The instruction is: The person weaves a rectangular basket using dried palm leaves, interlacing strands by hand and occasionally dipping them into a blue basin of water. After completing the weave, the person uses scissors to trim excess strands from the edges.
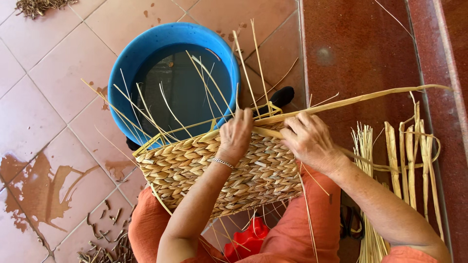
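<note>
Woven basket (219,170) is resting across the lap, rim up for access. Left hand (236,136) is pressing fingers closed onto rim; right hand (307,139) is pinching the long straw strand (370,97), keeping it taut.

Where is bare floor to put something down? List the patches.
Free: pink tiles left of the blue basin; red floor above the long reed strand. Crowded: the woven basket under both hands, and the reed bundle right.
</note>
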